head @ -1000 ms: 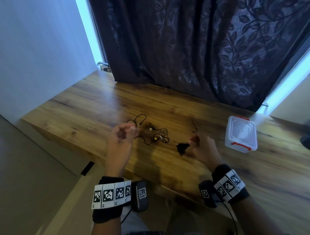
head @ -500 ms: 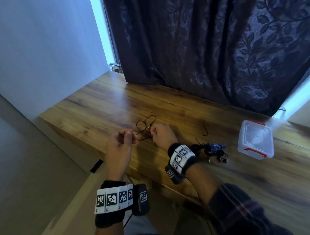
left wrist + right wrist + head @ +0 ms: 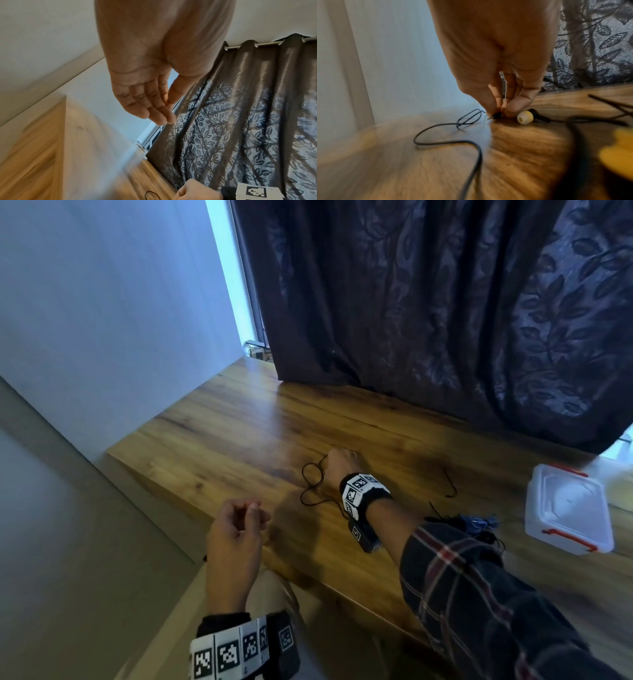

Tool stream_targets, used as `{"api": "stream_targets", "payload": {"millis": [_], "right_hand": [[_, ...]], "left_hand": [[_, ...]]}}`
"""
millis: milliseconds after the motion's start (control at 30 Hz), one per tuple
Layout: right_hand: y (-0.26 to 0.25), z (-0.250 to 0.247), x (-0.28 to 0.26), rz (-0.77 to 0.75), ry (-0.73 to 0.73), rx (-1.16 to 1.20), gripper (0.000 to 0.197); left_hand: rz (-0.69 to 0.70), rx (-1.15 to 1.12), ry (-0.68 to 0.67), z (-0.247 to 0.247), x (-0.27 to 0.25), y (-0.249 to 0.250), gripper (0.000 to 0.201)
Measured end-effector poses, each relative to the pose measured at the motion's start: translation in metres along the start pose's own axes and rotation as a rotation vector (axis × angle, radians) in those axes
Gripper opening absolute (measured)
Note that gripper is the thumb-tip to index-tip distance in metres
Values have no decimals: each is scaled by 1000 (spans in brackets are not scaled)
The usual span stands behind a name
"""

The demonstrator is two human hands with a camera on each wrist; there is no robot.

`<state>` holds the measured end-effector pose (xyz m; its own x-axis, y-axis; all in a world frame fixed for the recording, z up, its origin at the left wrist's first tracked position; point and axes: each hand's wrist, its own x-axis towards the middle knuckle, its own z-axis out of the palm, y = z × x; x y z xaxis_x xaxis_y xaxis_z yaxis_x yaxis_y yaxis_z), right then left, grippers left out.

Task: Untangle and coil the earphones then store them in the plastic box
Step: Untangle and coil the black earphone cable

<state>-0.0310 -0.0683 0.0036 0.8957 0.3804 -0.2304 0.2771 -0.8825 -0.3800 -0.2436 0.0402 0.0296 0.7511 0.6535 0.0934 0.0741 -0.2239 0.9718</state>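
At the left, the left hand (image 3: 239, 529) hangs just off the near edge of the wooden table (image 3: 219, 440), fingers (image 3: 154, 106) relaxed and only slightly bent, thumb close to the forefinger, holding nothing.

Further right, the black earphone cable (image 3: 310, 484) lies in loose loops on the table, well apart from that idle hand. The right hand (image 3: 340, 465) reaches across to it, and the right-wrist view shows its thumb and fingertips (image 3: 515, 108) pressed down together on a small dark part of the cable (image 3: 495, 115), a tight pinch at the table surface. A cream ear tip (image 3: 525, 117) lies just beside the pinch, untouched. A second, blurred yellow shape sits at the near right of that view; I cannot tell what it is.

Right again, a dark bundle of cord (image 3: 476, 523) lies partly behind the right sleeve (image 3: 479, 594), with a short loose black strand (image 3: 450, 484) beyond it. At the far right stands the plastic box (image 3: 567, 511) with red clips, lid apparently on, well apart from the earphones.

The risk, as I judge it: the cable is still looped over itself, so lifting from this one pinch with no second hand guiding the slack could pull the crossing loops into a knot. The grip is small and low, so the thin wire could also slip out. Dragging it rightwards could snag it in the dark bundle.
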Motion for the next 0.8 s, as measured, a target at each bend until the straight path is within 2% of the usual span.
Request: {"api": "stream_targets", "payload": {"millis": [100, 200, 267, 300, 367, 533, 667, 733, 800], "right_hand": [[-3, -5, -4, 6, -14, 3, 11], [3, -10, -5, -26, 2, 17, 19], [10, -16, -9, -84, 37, 39, 10], [16, -20, -12, -118, 64, 58, 20], [26, -30, -22, -210, 160, 115, 25], [40, -64, -69, -459, 460, 147, 17], [39, -88, -111, -606, 518, 389, 16], [34, -92, -131, -596, 504, 536, 18], [30, -91, -148, -569, 426, 688, 18]], "left_hand": [[23, 40, -13, -1, 2, -1, 10], [53, 37, -20, 0, 4, 3, 10], [83, 39, -21, 3, 4, 9, 10], [96, 38, -25, 5, 3, 12, 9], [117, 23, -31, 11, 2, 19, 8], [215, 8, -31, 29, -7, 46, 12], [311, -4, -40, 33, -18, 63, 15], [364, 5, -50, 34, -22, 69, 16], [425, 28, -69, 35, -25, 73, 19]]}}
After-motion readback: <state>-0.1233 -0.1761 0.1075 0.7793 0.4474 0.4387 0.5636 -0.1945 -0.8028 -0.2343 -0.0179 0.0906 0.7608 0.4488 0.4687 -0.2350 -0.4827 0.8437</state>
